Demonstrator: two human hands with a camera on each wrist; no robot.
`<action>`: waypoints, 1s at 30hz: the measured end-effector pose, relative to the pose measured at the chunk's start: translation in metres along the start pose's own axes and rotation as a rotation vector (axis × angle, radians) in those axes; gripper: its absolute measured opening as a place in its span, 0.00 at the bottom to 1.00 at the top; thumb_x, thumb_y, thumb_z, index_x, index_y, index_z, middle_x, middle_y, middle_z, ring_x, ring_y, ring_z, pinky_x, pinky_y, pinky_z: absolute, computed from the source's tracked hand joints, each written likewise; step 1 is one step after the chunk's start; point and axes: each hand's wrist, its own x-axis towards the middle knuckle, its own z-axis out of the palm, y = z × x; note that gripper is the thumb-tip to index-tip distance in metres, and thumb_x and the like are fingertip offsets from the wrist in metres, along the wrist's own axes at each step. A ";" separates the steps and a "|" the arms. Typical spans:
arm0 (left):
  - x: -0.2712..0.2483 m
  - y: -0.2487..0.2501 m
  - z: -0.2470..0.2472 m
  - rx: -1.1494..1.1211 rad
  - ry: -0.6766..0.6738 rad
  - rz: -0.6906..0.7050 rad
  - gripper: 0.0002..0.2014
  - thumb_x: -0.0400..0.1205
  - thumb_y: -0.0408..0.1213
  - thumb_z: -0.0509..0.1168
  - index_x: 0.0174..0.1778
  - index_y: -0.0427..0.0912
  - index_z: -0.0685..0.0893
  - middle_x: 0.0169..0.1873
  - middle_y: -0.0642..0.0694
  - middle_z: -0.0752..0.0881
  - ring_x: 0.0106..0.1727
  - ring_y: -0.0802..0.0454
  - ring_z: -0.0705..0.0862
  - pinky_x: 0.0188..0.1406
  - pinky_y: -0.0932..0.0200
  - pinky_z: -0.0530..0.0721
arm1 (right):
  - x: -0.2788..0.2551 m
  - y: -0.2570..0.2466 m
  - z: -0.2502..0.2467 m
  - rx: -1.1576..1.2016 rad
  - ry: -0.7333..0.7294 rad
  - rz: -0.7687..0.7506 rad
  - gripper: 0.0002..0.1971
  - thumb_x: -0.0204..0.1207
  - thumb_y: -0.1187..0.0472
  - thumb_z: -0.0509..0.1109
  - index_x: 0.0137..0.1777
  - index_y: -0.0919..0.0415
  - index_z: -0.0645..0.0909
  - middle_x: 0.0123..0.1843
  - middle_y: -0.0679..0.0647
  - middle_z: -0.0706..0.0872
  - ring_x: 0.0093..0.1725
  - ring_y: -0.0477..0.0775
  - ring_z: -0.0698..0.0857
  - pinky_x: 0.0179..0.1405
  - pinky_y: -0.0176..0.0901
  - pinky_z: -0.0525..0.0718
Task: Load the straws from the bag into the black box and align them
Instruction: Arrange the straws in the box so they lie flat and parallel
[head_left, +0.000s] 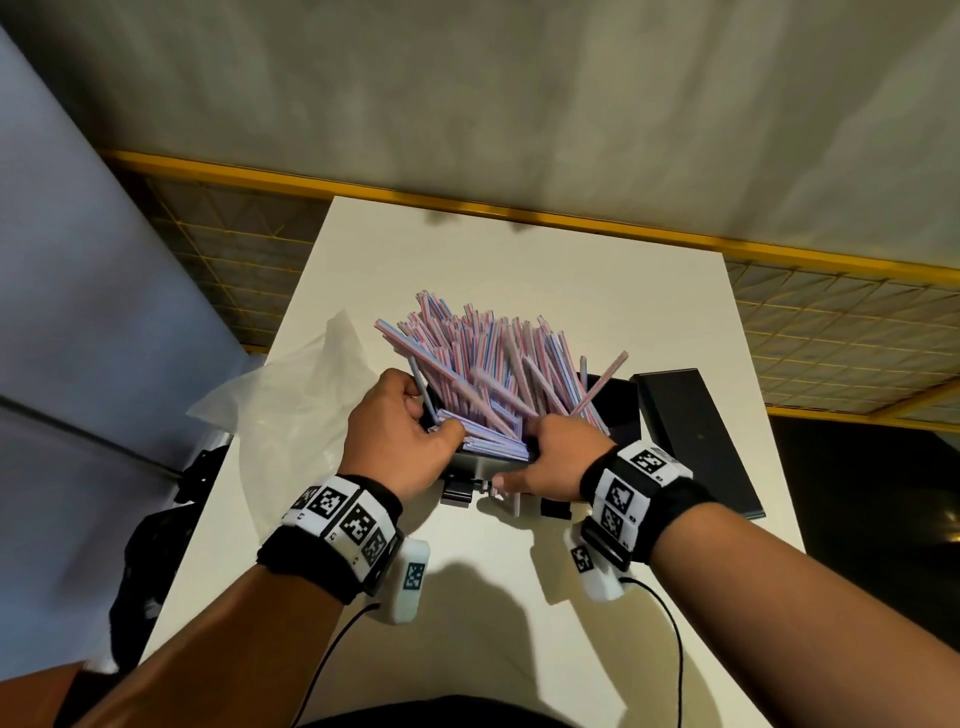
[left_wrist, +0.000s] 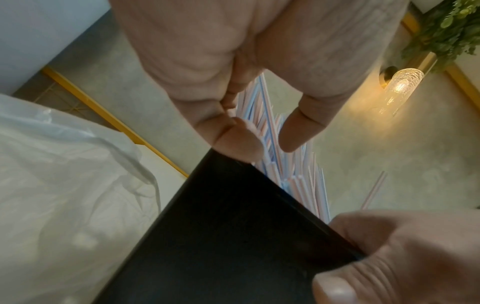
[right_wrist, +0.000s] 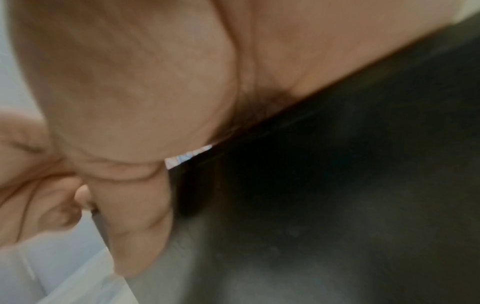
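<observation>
A thick bunch of pink-and-blue striped straws (head_left: 488, 358) fans up and away out of the black box (head_left: 613, 410) at the table's middle. My left hand (head_left: 400, 431) curls round the straws at the box's near left corner, with its thumb on their near ends. In the left wrist view its fingers (left_wrist: 233, 133) and thumb pinch straws (left_wrist: 267, 127) above the black box wall (left_wrist: 233, 226). My right hand (head_left: 556, 457) grips the box's near right rim, its thumb outside the wall. The right wrist view is blurred: palm and thumb against the black box (right_wrist: 337, 185).
The crumpled clear plastic bag (head_left: 291, 405) lies left of the box. A flat black lid (head_left: 696, 441) lies to its right. One loose straw (head_left: 517, 501) lies on the white table (head_left: 467, 597) by my right thumb. The table's edges are close on both sides.
</observation>
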 end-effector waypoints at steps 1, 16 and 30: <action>0.000 0.000 0.000 0.018 0.000 0.001 0.13 0.71 0.36 0.76 0.41 0.44 0.77 0.29 0.53 0.80 0.29 0.58 0.78 0.25 0.75 0.71 | 0.002 -0.002 -0.002 0.045 -0.009 0.000 0.30 0.66 0.34 0.78 0.59 0.54 0.80 0.52 0.50 0.86 0.53 0.58 0.85 0.45 0.42 0.81; 0.018 0.013 -0.008 -0.024 -0.019 -0.037 0.30 0.68 0.76 0.65 0.40 0.50 0.77 0.31 0.51 0.84 0.33 0.47 0.88 0.37 0.48 0.88 | 0.013 -0.019 -0.009 0.075 -0.084 -0.059 0.35 0.67 0.36 0.79 0.66 0.57 0.74 0.56 0.50 0.82 0.55 0.56 0.82 0.49 0.41 0.77; 0.007 0.018 -0.004 -0.103 0.095 0.106 0.16 0.76 0.55 0.67 0.49 0.46 0.86 0.30 0.48 0.89 0.30 0.57 0.83 0.33 0.74 0.78 | 0.004 -0.009 -0.019 0.459 0.070 -0.260 0.40 0.60 0.45 0.87 0.71 0.49 0.75 0.63 0.37 0.85 0.61 0.35 0.82 0.69 0.33 0.77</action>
